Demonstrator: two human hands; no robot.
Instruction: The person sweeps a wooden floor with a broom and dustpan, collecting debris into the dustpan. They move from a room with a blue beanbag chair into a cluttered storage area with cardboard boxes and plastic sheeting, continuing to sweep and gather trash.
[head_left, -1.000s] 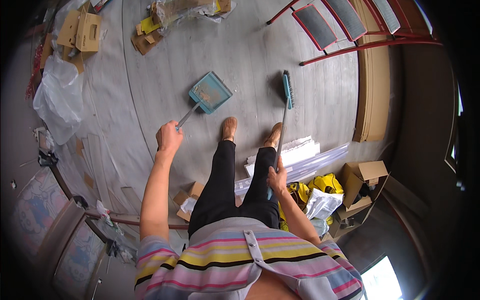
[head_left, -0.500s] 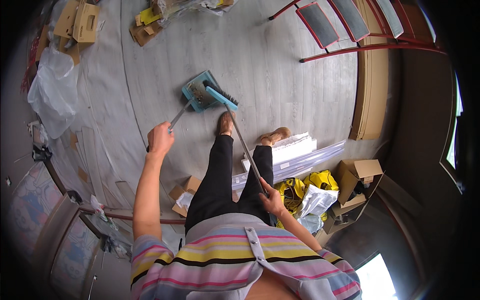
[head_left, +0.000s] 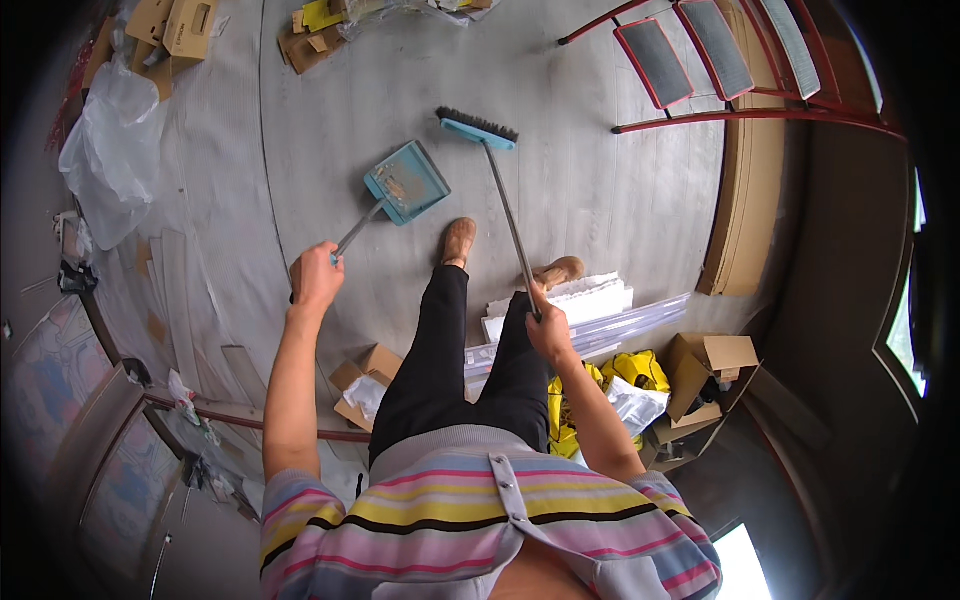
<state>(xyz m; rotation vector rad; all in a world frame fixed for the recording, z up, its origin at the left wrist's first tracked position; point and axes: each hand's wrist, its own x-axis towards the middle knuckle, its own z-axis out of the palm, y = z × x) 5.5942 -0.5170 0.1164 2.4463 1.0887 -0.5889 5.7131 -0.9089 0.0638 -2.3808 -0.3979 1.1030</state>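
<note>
My left hand (head_left: 317, 275) is closed round the grey handle of a blue dustpan (head_left: 425, 185). The pan rests on the grey plank floor ahead of my feet, with light brown debris and dust inside it. In my right hand (head_left: 549, 330) is the long metal stick of a broom (head_left: 505, 190), gripped in front of my right thigh. The broom's blue head with dark bristles is beyond the dustpan and to its right, apart from it. Whether the bristles touch the floor I cannot tell.
A red stepladder (head_left: 660, 75) stands at the far right beside a long flat cardboard piece (head_left: 745, 200). White foam sheets (head_left: 590, 298), yellow bags (head_left: 640, 370) and an open carton (head_left: 700, 375) lie near my right leg. At the left are plastic sheeting (head_left: 110, 150) and a cardboard box (head_left: 180, 40).
The broom head has moved from over the dustpan's edge to farther away and right. My right hand has gone forward with the stick. The dustpan has hardly moved.
</note>
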